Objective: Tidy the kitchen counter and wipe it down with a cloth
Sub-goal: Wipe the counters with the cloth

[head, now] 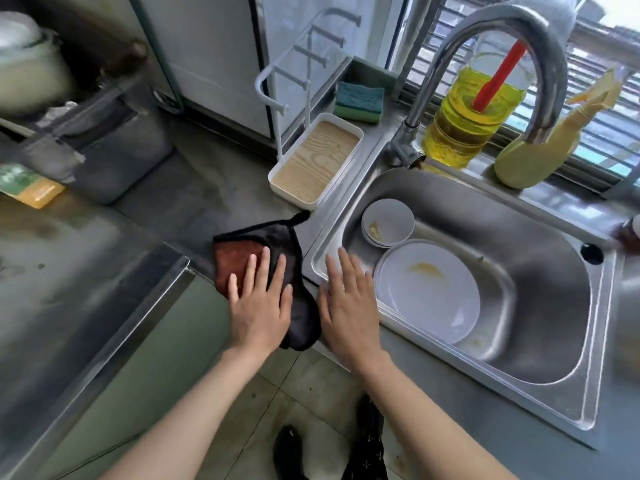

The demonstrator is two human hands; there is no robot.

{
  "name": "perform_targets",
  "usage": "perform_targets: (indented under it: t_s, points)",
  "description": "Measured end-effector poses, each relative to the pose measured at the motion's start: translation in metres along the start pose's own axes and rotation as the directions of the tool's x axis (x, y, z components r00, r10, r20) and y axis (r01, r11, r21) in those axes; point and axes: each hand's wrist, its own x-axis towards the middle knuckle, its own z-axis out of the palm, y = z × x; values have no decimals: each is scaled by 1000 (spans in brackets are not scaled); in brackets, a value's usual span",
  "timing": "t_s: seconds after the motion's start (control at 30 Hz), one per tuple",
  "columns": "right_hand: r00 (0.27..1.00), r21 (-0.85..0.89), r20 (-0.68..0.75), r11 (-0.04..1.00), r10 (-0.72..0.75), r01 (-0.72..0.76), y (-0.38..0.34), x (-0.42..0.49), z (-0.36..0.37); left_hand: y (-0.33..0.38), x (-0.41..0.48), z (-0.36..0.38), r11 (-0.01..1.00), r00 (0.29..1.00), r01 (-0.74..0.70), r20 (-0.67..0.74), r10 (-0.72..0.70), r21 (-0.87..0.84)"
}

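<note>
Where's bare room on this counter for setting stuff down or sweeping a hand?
Free: the dark counter between the cloth, the white tray and the grey container; the sink's right half. Crowded: the sink's left side, with stacked bowls and plate, and the back ledge with oil bottle, spray bottle.

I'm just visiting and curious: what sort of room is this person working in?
Probably a home kitchen: a stainless steel sink under a curved metal tap holds used white plates, a teal-and-green sponge lies nearby, and the left hand presses a brown-and-black cloth on the grey counter.
</note>
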Motion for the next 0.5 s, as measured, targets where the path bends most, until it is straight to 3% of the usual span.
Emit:
perform_targets:
  t_s: [0.13,0.33,0.5]
  points:
    - [975,-127,138,974,-172,190,-6,14,15,-47,47,-13,998,998,59,-20,-58,32]
    - [972,-173,155,964,-177,204,-2,16,19,-64,78,-18,977,972,211,-109,-207,30]
    - [971,-185,175,964,-161,193,-4,17,18,-29,46,-10,996,995,58,-82,-51,75]
